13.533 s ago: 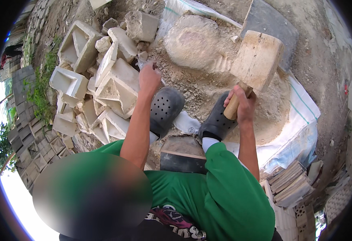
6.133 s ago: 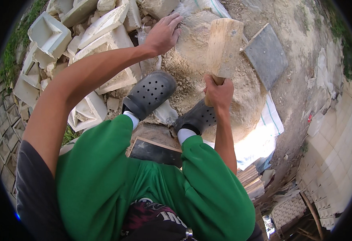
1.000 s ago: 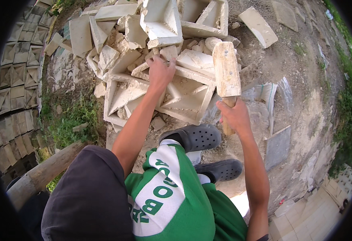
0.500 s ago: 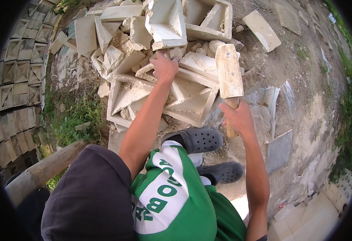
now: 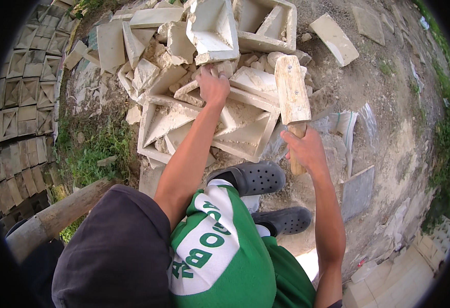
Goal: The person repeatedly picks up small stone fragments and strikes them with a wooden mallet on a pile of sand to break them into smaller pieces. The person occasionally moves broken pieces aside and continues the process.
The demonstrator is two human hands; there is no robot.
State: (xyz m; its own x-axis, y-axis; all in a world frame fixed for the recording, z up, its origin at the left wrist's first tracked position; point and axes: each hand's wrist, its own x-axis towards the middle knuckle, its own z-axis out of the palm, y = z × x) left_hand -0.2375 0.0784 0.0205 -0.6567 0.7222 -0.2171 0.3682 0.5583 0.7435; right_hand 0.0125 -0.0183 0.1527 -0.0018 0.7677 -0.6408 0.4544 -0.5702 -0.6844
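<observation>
Mallet (image 5: 293,92) of pale wood juts forward from the right hand (image 5: 306,150), whose fingers wrap firmly around the handle (image 5: 297,164), as a person in green-and-white trousers (image 5: 230,256) reaches with the left hand (image 5: 213,87) into a heap of broken, cream-coloured blocks (image 5: 145,74). The left hand's fingers bend down beside a small pale chunk (image 5: 226,69); whether they pinch it cannot be told, their tips being hidden. Just beyond that hand, a white open box (image 5: 217,54) sits on the pile, with a second box (image 5: 266,41) farther off to the hand's right. A large hollow block (image 5: 238,151) with slanting ribs lies beneath the left wrist, its near wall closer to the person. Beyond the right hand and to its right, a pale slab (image 5: 334,39) lies apart on the dirt, while a grey board (image 5: 357,194) rests to that hand's right and nearer the body. Two dark perforated clogs (image 5: 260,178) show on the near side of the right hand, and green plants (image 5: 101,154) grow well to the left of the left hand.
</observation>
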